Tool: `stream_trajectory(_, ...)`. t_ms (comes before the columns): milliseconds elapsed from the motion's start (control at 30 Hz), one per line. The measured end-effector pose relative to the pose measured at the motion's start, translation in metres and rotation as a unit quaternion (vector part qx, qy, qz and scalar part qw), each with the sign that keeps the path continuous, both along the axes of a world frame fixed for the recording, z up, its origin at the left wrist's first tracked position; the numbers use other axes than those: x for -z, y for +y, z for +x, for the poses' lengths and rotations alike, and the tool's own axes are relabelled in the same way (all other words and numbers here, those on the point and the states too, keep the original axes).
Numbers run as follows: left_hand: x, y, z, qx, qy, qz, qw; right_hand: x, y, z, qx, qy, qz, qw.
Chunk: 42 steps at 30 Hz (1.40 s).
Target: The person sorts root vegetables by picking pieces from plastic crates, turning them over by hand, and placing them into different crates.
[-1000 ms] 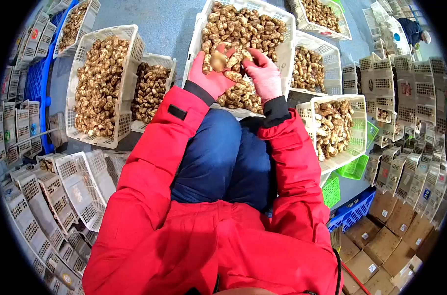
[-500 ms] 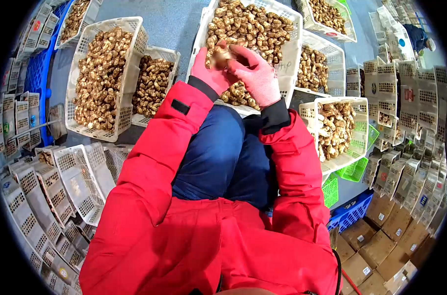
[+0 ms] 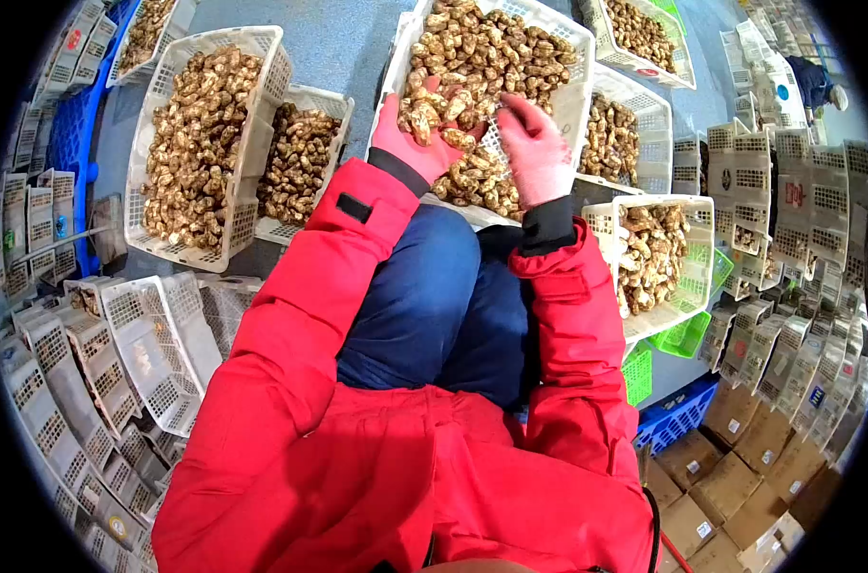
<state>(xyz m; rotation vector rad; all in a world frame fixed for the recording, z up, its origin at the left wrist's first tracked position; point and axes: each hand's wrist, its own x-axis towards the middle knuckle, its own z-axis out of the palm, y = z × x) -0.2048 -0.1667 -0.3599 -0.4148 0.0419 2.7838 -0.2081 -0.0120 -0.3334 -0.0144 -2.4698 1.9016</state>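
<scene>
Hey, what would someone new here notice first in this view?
Probably the bright red coat, filling the lower middle. Just above, the pink-gloved left hand cups knobbly brown roots over a heaped white basket, with the right hand beside it.

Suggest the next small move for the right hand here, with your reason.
Probably reach the pink-gloved right hand across to the brown, knobbly tubers in the pink-gloved left hand: that palm is loaded, while the right hand, close beside it, shows nothing held.
</scene>
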Motion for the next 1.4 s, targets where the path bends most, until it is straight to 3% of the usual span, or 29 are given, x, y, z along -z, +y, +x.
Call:
stream_trajectory(33, 0.005, -0.001, -0.001, -0.008, 0.007, -0.016, 1.0, -0.003, -0.005, 0.005, -0.027, -0.008, 0.038, 0.999)
stream_trajectory(100, 0.013, -0.004, -0.002, -0.024, 0.021, -0.048, 0.998, -0.016, -0.017, 0.014, -0.089, 0.189, 0.316, 0.925)
stream_trajectory(133, 0.015, -0.001, -0.002, -0.066, 0.044, -0.102, 0.992, -0.017, -0.022, 0.012, -0.125, 0.163, 0.357, 0.911)
stream_trajectory(200, 0.016, -0.002, -0.001, -0.053, 0.037, -0.066, 0.996, -0.013, -0.028, 0.011, -0.147, 0.148, 0.435, 0.876)
stream_trajectory(300, 0.019, -0.003, -0.004, -0.054, 0.043, -0.019, 0.997, -0.006, -0.022, 0.006, -0.082, 0.137, 0.299, 0.941)
stream_trajectory(333, 0.016, -0.004, -0.004, -0.05, 0.03, 0.001, 0.998, -0.012, -0.018, 0.006, -0.075, 0.008, 0.117, 0.99)
stream_trajectory(367, 0.013, -0.004, -0.002, -0.045, 0.016, 0.02, 0.999, -0.02, -0.012, 0.007, -0.061, -0.12, -0.036, 0.99)
stream_trajectory(433, 0.002, -0.004, -0.001, -0.046, -0.01, 0.049, 0.998, -0.015, 0.006, 0.003, -0.025, -0.12, -0.259, 0.958)
stream_trajectory(500, -0.001, -0.005, 0.001, -0.032, -0.008, 0.089, 0.995, -0.01, 0.019, -0.002, -0.013, -0.106, -0.372, 0.922)
stream_trajectory(567, 0.001, -0.003, 0.0, -0.039, 0.006, 0.087, 0.995, 0.0, 0.029, -0.004, -0.047, -0.124, -0.392, 0.91)
stream_trajectory(633, 0.002, -0.005, 0.001, -0.028, 0.03, 0.109, 0.993, -0.011, 0.015, -0.006, -0.045, -0.167, -0.25, 0.953)
stream_trajectory(700, 0.005, -0.006, 0.001, 0.003, 0.048, 0.105, 0.993, -0.002, 0.006, -0.01, -0.147, -0.163, -0.129, 0.967)
stream_trajectory(800, 0.007, -0.007, -0.001, 0.031, 0.104, 0.11, 0.988, -0.002, -0.005, -0.014, -0.13, -0.143, -0.106, 0.975)
stream_trajectory(967, -0.003, -0.006, 0.002, -0.021, 0.034, 0.071, 0.997, 0.006, 0.015, -0.019, 0.01, -0.18, -0.351, 0.919)
stream_trajectory(1067, -0.002, -0.009, 0.003, -0.022, 0.032, 0.088, 0.995, 0.037, 0.038, -0.025, -0.052, -0.255, -0.47, 0.843)
stream_trajectory(1200, 0.005, -0.008, 0.001, -0.027, 0.026, 0.06, 0.997, 0.028, 0.035, -0.02, -0.104, -0.231, -0.526, 0.812)
stream_trajectory(1300, 0.007, -0.009, 0.001, -0.03, 0.034, 0.065, 0.997, 0.017, 0.03, -0.016, -0.131, -0.2, -0.489, 0.839)
stream_trajectory(1400, 0.009, -0.009, 0.0, -0.025, 0.042, 0.07, 0.996, 0.012, 0.03, -0.015, -0.158, -0.19, -0.515, 0.821)
